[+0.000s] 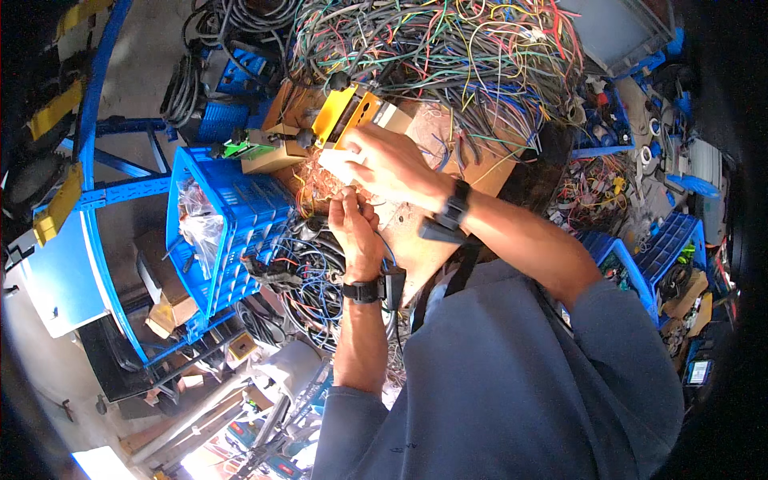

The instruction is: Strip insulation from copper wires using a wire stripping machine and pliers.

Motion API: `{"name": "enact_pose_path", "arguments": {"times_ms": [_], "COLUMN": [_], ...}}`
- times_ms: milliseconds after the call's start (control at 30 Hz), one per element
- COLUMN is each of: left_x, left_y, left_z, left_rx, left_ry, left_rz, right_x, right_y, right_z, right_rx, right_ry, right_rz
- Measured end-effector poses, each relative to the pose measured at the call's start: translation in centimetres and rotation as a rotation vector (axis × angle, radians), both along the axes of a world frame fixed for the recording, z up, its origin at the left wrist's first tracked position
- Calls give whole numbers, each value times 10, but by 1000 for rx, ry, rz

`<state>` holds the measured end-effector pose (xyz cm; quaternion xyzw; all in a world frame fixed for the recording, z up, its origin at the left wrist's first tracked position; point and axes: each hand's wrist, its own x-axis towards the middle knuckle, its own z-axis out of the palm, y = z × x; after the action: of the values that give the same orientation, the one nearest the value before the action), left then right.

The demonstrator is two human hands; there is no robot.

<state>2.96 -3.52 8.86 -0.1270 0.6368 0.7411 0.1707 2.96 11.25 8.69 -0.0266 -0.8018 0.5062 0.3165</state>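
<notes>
My left hand [354, 225] is in front of a yellow hand-cranked wire stripper [345, 117] with black knobs. Its thumb and fingertips are pinched together, and a blue wire [387, 247] runs down from them past the wrist. My right hand [396, 161] is above and to the right, over the near side of the stripper. Its fingers are curled and slightly blurred, so what they hold is hidden. Bare copper strands and scraps [321, 180] lie beside the stripper on the wooden board [420, 240].
A large heap of mixed cables [444, 54] covers the far side. Pliers [467, 147] lie right of the stripper. A blue plastic crate [246, 222] holding plastic bags stands left, above coiled wires [312, 282]. Blue bins [654, 258] stand right.
</notes>
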Motion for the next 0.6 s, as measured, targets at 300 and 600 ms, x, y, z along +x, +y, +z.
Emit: {"name": "enact_pose_path", "arguments": {"times_ms": [300,600], "left_x": [13,15], "left_y": [-12,-13], "left_z": [-8,-11], "left_rx": [25,56], "left_ry": [-8,-45], "left_rz": [-50,-57], "right_x": [-82,-91], "right_y": [-6,1], "right_z": [45,33], "right_rx": [566,726], "right_ry": [-230,-133], "right_rz": [42,247]}}
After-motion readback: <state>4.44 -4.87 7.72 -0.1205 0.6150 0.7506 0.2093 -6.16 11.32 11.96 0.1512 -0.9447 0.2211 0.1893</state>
